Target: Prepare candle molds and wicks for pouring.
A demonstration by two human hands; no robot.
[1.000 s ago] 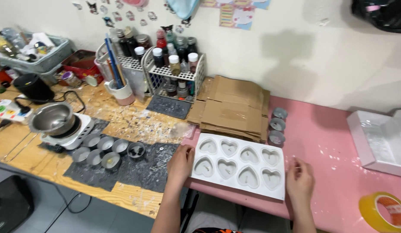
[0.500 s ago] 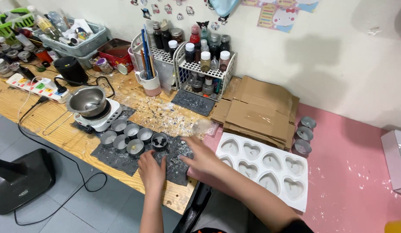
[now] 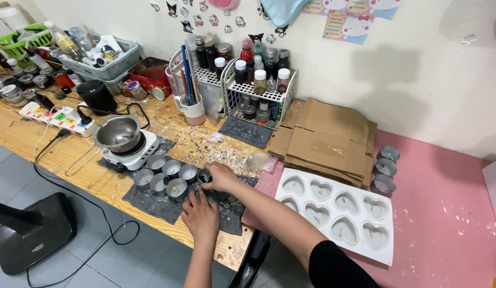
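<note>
my one head camera looks steeply down and forward over the worktop (image 3: 61,160), close above my hands.

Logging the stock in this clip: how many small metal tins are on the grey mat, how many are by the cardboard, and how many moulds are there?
Mat tins on the grey mat: 7
Side tins by the cardboard: 3
White heart mould: 1
Total: 11

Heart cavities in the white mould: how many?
8, in two rows of four across the white mould on the pink table, right of both hands; none look hidden.
</note>
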